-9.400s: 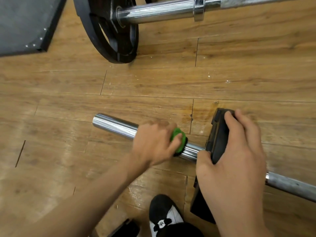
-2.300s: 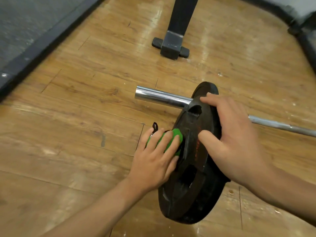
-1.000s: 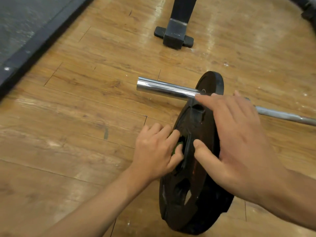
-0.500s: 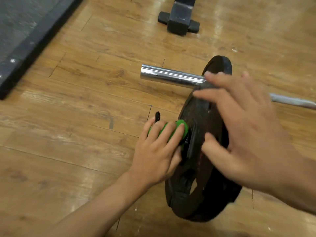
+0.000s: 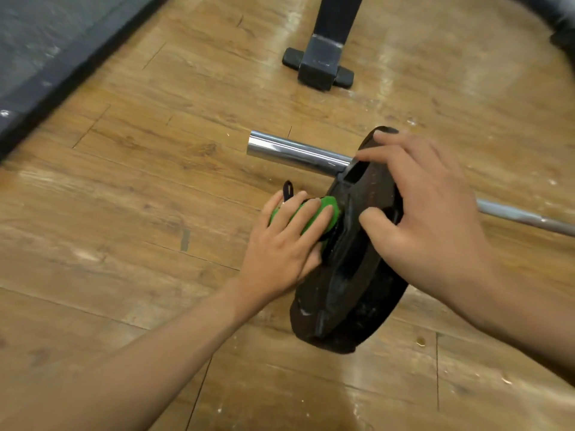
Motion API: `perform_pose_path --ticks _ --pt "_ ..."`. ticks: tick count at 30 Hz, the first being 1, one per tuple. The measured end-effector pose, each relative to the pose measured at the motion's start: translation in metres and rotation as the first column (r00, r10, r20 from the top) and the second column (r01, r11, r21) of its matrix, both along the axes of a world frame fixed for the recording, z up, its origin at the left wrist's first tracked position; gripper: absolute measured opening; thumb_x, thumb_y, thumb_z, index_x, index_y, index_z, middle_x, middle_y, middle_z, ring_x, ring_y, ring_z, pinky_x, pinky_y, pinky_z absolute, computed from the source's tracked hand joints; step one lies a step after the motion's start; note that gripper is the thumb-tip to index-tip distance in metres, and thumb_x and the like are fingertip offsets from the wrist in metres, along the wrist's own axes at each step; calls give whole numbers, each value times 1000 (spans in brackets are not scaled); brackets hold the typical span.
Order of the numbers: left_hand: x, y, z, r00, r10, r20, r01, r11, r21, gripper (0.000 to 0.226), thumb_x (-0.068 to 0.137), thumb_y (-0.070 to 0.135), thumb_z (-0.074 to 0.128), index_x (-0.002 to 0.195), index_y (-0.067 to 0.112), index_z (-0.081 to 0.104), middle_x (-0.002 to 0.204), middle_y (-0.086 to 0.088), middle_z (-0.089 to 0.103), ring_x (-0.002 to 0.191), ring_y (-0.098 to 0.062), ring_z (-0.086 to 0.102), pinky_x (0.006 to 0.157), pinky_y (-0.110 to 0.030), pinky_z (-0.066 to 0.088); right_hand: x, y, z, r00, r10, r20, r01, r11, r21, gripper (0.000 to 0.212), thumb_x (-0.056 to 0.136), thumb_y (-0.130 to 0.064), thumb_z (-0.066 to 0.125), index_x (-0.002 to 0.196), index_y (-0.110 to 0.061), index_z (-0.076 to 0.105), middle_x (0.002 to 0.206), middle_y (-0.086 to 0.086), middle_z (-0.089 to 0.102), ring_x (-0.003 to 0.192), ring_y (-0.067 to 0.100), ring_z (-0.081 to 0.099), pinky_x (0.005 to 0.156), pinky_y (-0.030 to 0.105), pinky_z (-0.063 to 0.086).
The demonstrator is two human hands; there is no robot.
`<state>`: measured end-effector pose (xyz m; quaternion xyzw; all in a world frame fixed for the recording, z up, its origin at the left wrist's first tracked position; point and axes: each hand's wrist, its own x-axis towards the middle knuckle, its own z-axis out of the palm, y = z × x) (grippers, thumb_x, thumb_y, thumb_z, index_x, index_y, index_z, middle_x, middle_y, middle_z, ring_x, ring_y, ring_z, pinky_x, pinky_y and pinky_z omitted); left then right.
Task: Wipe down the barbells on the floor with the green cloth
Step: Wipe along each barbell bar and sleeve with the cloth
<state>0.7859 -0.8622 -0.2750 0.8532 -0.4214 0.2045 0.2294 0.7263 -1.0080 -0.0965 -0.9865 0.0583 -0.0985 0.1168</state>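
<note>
A barbell lies on the wooden floor: its chrome sleeve [image 5: 295, 154] points left and its thin shaft [image 5: 525, 216] runs off to the right. A black weight plate [image 5: 348, 300] stands on the sleeve. My left hand [image 5: 286, 247] holds the green cloth [image 5: 325, 213] against the plate's left face, near the hub, fingers laid over it. A small black loop sticks up from the cloth. My right hand [image 5: 426, 213] is spread over the plate's top rim and face, thumb pressed on the face.
A black metal leg with a rubber-capped foot [image 5: 317, 65] stands on the floor beyond the barbell. A dark mat with a raised edge [image 5: 53, 73] fills the upper left. A dark curved frame [image 5: 560, 32] crosses the upper right corner. Bare wooden floor lies left of the plate.
The cloth has slid back and forth on the plate's left face between frames. My right hand stays on the plate's top. Much earlier, the cloth was on the chrome sleeve.
</note>
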Motion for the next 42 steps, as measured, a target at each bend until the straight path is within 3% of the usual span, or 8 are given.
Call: perform_pose_path --ticks 5,9,15,21,28,36,39,42 --pt "33 -31 52 985 85 -151 -76 995 65 26 94 33 53 87 13 69 86 -12 68 83 -38 63 72 -41 42 6 0 -6 997 17 73 -16 1000 -5 62 73 -33 43 127 -16 66 146 3 57 139 32 43 116 46 32" --pt "59 -58 79 890 234 -392 -103 939 328 50 104 44 39 89 12 75 95 -14 74 93 -38 68 67 -35 33 7 -5 -3 999 6 46 -9 999 49 64 75 -33 44 133 -16 63 150 1 51 142 23 38 115 29 24" --pt "26 -34 39 979 71 -191 -78 996 -31 23 92 29 49 72 18 53 71 -3 56 70 -24 47 67 -36 24 27 -33 16 997 -73 24 67 979 192 48 89 -38 49 131 -21 64 123 -13 50 107 -11 37 88 -7 22" --pt "12 -17 46 967 68 -246 -62 998 30 25 90 34 46 75 17 56 71 -3 58 68 -23 47 66 -36 24 31 -43 26 947 144 -288 -131 989 65 74 78 -64 35 137 -29 62 143 -6 56 134 13 45 101 16 28" --pt "-1 9 58 927 52 -373 7 988 155 35 93 45 35 72 22 52 68 2 59 61 -25 57 50 -31 18 -21 8 7 983 96 -157 -86 994 68 76 81 -55 41 147 -21 57 156 1 46 147 21 36 116 31 23" --pt "-54 65 37 958 -138 -253 189 963 191 54 102 44 47 142 10 60 127 -14 65 121 -39 58 98 -50 49 -50 17 7 965 224 -137 -209 971 114 68 87 -54 48 144 -19 60 155 0 50 151 19 35 123 37 25" --pt "-42 54 61 918 11 -395 127 938 322 50 99 55 35 102 18 69 91 -5 66 85 -30 64 61 -38 44 -62 29 6 950 298 -97 -288 951 111 59 82 -44 52 133 -18 69 145 0 59 148 24 40 120 52 33" --pt "-36 38 66 867 75 -493 76 958 278 48 92 53 26 72 20 55 71 -4 62 69 -31 63 57 -34 28 -70 34 5 936 343 -75 -337 938 84 56 81 -41 54 130 -18 71 145 0 59 146 26 42 117 59 35"
